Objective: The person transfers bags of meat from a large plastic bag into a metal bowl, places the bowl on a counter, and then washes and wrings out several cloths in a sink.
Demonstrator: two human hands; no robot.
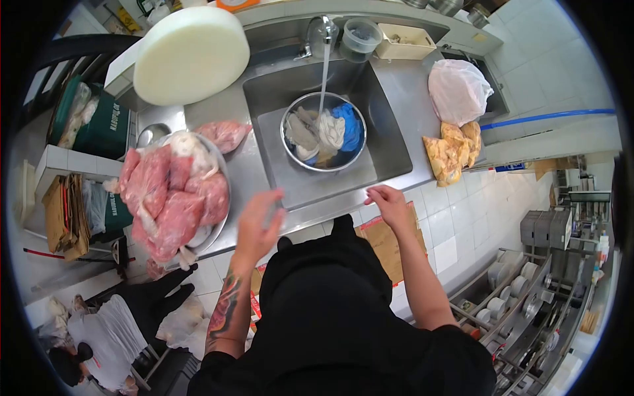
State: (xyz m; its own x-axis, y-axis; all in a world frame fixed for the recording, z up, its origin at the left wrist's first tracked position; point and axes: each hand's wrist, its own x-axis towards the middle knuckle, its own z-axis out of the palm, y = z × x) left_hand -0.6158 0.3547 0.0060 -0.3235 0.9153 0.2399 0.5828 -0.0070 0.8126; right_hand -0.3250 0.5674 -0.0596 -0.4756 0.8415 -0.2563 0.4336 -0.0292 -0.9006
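Observation:
My left hand (pixel 259 223) is over the sink's front edge, fingers apart and slightly blurred, holding nothing. To the right, my right hand (pixel 388 203) is at the same edge with thumb and fingers drawn together; whether anything is between them is too small to tell. In the steel sink (pixel 389 142) sits a round metal bowl (pixel 288 145) with a blue cloth (pixel 350 125), a whitish cloth (pixel 331 131) and a greyish cloth (pixel 302 134) in water. Water runs into it from the faucet (pixel 325 32). Neither hand touches the bowl.
Bagged pink meat (pixel 173 204) is heaped at the left, with another bag (pixel 224 135) beside it. A round white block (pixel 191 56) stands behind. At right are a white bag (pixel 457 89) and yellowish bags (pixel 450 152). A person (pixel 109 336) is at lower left.

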